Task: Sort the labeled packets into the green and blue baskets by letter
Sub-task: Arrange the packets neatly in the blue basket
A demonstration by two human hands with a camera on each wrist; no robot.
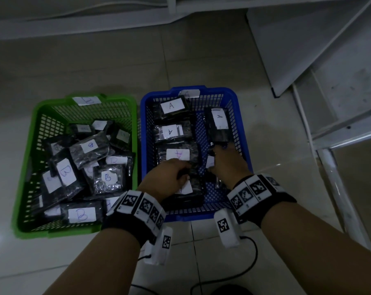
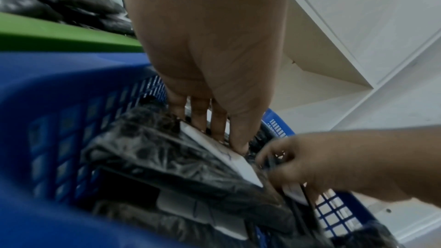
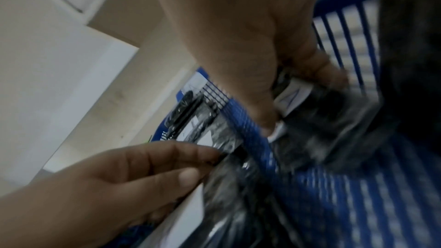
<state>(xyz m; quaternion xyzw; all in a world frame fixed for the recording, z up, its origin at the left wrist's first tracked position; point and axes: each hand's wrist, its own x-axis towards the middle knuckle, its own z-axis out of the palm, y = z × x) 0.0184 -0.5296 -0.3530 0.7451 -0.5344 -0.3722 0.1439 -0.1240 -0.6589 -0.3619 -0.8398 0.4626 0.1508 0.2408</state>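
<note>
Both hands are down inside the blue basket, which holds several black packets with white "A" labels. My left hand holds one black packet by its edge, the thumb pressing on its white label. My right hand pinches another labelled packet between thumb and fingers near the basket's right wall. The green basket stands to the left, piled with several packets labelled "B". The fingertips of both hands are partly hidden by the packets.
Both baskets sit side by side on a pale tiled floor. A white metal shelf frame stands close to the right. A black cable trails on the floor near my right wrist.
</note>
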